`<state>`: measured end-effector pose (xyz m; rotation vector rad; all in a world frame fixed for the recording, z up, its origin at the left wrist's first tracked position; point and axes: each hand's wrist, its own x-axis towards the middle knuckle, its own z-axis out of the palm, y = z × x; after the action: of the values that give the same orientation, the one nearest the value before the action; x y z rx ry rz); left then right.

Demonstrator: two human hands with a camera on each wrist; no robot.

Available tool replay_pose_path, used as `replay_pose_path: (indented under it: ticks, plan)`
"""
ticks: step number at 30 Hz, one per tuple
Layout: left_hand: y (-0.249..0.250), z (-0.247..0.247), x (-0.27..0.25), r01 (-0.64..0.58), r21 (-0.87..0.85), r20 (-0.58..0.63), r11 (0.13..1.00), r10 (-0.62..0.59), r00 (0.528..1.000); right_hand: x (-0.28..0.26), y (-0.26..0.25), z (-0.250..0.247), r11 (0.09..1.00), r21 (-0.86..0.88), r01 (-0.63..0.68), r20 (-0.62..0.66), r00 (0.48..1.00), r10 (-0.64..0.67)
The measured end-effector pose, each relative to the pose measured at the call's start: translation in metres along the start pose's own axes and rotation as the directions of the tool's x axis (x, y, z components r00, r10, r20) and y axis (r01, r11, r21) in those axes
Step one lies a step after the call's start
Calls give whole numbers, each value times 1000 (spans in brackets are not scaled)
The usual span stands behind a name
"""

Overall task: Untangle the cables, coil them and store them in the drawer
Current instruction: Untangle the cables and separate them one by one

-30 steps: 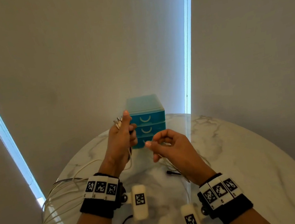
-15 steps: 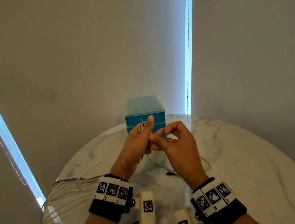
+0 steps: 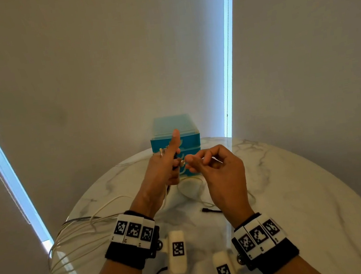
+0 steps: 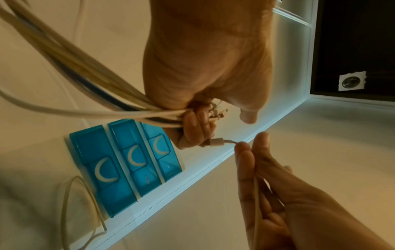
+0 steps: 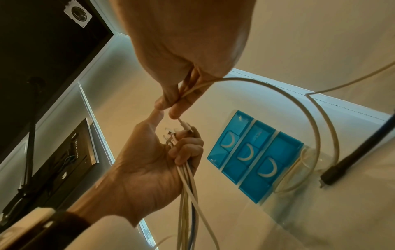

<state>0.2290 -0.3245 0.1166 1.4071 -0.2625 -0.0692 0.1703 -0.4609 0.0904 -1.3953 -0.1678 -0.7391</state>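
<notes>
My left hand (image 3: pixel 167 164) (image 4: pixel 198 125) (image 5: pixel 171 148) grips a bundle of white cables (image 4: pixel 89 94) (image 5: pixel 188 194) near their plug ends, thumb raised. The bundle trails left over the table edge (image 3: pixel 72 235). My right hand (image 3: pixel 203 159) (image 5: pixel 177 101) pinches one white cable (image 5: pixel 278 91) just behind its plug (image 4: pixel 215 142), which lies against the left fingers. The blue three-drawer unit (image 3: pixel 187 145) (image 4: pixel 124 160) (image 5: pixel 254 155) stands behind the hands, all drawers shut.
A round white marble table (image 3: pixel 300 201) carries everything. A loop of white cable (image 3: pixel 191 188) lies in front of the drawers. A black cable end (image 3: pixel 208 210) (image 5: pixel 352 157) rests near the right wrist. Walls and window strips stand close behind.
The hands have come together in front of the drawers. The left hand moved right with its bundle, and the right hand brought its cable's plug up to the left fingers.
</notes>
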Motion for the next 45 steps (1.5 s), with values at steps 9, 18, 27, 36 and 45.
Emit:
replay_pose_path:
  ticks: [9,18,27,36,45]
  plan:
    - [-6,2,-6,-96,82,66,992,91,994,-5,2,4,997,-66,45,103,994,-38]
    - [7,-26,4,-255,-248,-334,935,165,928,15,0,-38,842,-539,-10,509,793,335]
    - [15,-39,-2,-250,-310,-287,917,160,944,39,23,-83,678,-709,-193,-36,970,240]
    - [1,-7,-14,-83,484,62,871,61,996,30,13,-53,891,-447,-84,243,947,211]
    - [-2,10,-17,-141,577,276,805,-30,961,24,6,-35,880,98,-465,303,856,419]
